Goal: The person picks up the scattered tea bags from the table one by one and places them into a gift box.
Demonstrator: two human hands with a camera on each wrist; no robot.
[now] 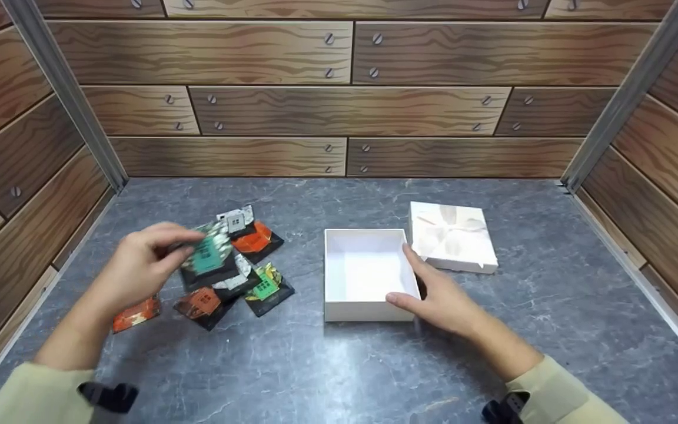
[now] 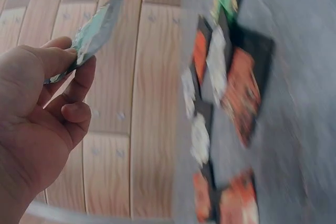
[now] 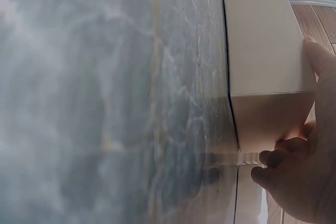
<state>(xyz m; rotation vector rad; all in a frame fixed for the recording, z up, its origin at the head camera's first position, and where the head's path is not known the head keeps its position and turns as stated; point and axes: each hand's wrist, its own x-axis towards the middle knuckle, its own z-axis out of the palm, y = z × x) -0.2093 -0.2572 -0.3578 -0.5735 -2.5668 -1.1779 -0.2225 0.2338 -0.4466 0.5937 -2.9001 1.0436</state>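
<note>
My left hand (image 1: 139, 259) pinches a small flat packet (image 1: 206, 257) with a teal label and black lower part between thumb and fingers. It is raised over a spread of similar packets, among them an orange one (image 1: 255, 238), a green one (image 1: 265, 287) and a brown one (image 1: 203, 300). In the left wrist view the held packet (image 2: 97, 32) is seen nearly edge-on. At the centre stands an open white box (image 1: 354, 312) with a bare inside. My right hand (image 1: 448, 300) holds its right front corner, thumb at the front rim, fingers along the right wall.
Behind the box to the right lies a white lid (image 1: 462, 238) with a pale ribbon bow. Another orange packet (image 1: 137, 314) is partly under the left forearm. Wood-patterned walls (image 1: 268, 112) enclose the grey marbled tabletop (image 1: 274, 365) at the back and sides.
</note>
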